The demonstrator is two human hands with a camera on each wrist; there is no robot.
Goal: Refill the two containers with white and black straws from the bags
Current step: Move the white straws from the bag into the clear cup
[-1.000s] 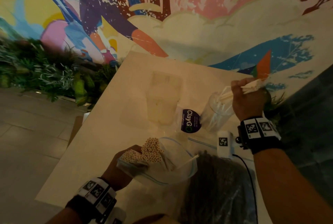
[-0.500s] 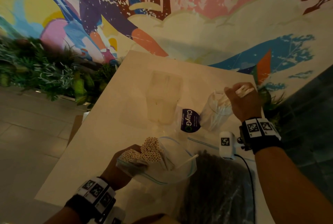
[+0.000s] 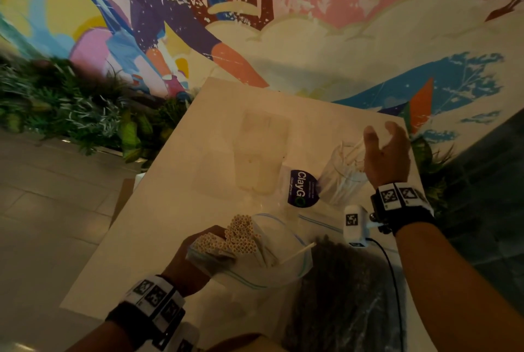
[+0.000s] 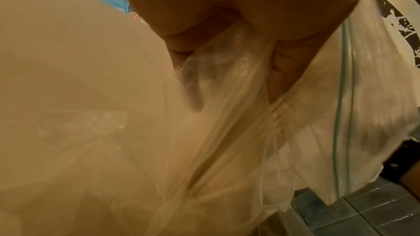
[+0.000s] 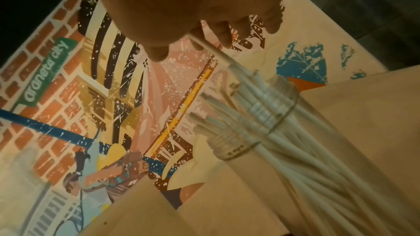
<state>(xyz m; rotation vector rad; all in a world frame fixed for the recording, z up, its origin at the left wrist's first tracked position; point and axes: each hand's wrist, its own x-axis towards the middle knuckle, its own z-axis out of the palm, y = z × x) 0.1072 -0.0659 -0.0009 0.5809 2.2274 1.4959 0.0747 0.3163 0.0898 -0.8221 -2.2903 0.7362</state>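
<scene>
Left grip point(image 4: 227, 15) pinching bag point(image 4: 227, 114); right grip point(image 5: 193, 6) spread over jar point(image 5: 261, 123); head view alone shows both.

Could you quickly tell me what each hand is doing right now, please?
Left hand: grips the clear bag of white straws.
Right hand: open above the clear container, holding nothing.

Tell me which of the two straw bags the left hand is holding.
The clear zip bag of white straws, held open by the left hand. The other bag, of black straws, lies untouched on the table nearer the right arm.
</scene>
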